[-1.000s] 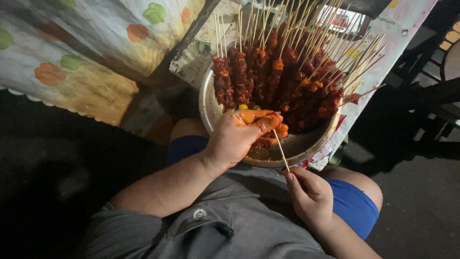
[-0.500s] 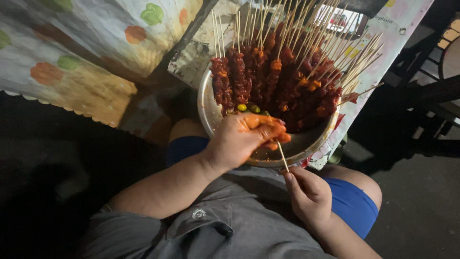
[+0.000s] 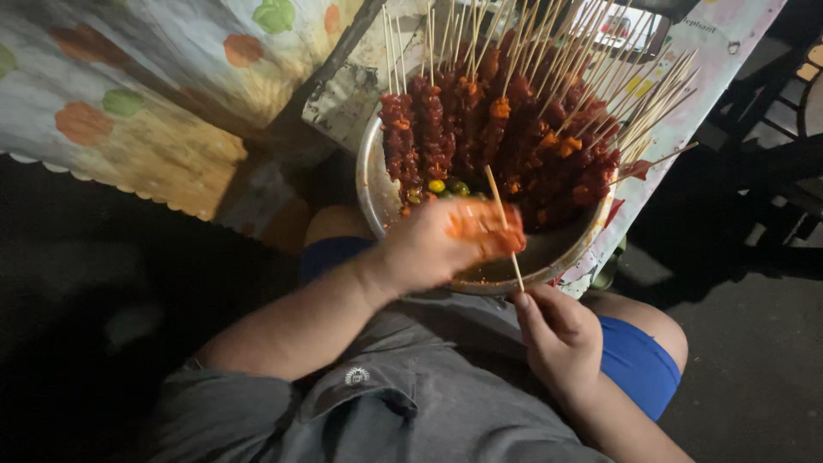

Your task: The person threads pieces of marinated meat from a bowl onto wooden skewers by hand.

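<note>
skewer (image 3: 504, 225) runs between both hands, over bowl (image 3: 374, 184).

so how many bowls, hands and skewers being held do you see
metal bowl: 1
hands: 2, left hand and right hand
held skewer: 1
total: 4
The loaded skewers in the bowl are too many to count.

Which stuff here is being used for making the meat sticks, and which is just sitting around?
In use: left hand, right hand, bamboo skewer, metal bowl, finished meat skewers.

Just lying about: patterned cloth, dark chair.
</note>
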